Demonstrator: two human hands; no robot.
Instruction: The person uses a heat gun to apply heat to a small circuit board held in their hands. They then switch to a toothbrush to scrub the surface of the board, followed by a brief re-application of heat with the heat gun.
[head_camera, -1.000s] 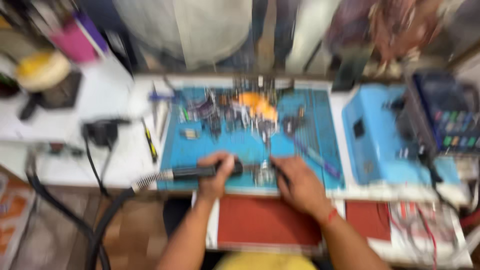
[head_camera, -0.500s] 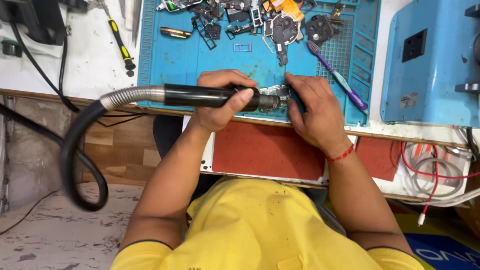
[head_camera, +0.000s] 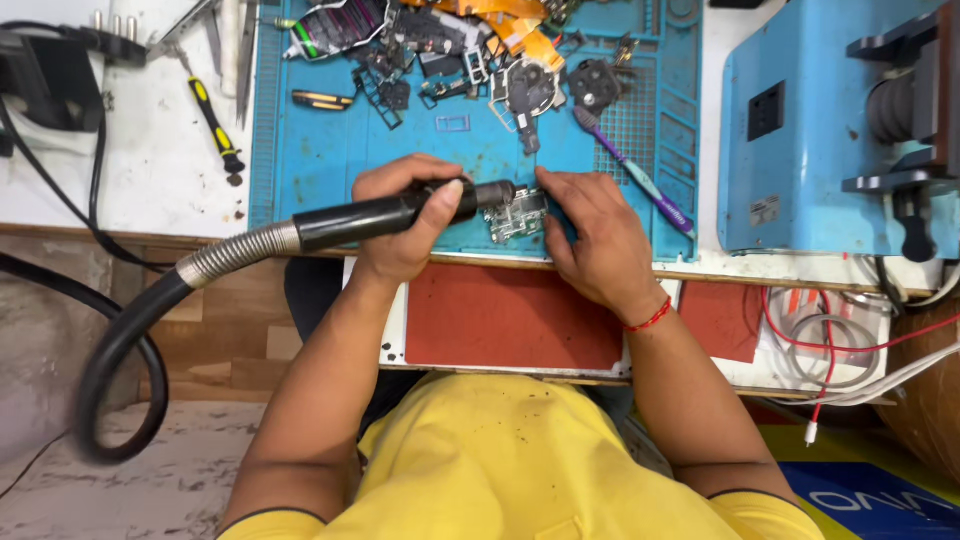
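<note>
The left hand (head_camera: 405, 225) grips the black hose handpiece (head_camera: 390, 212) — nozzle aimed toward 3 o'clock — while the right hand (head_camera: 595, 240) pins the small circuit board (head_camera: 515, 215) flat, steadying it.

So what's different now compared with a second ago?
Mostly the view: the head tipped down, so the far bench slid out of sight and the yellow shirt came in. The left hand keeps its grip on the black hose nozzle, aimed at the small circuit board, which the right hand still steadies on the blue mat. Nothing was picked up or let go.
</note>
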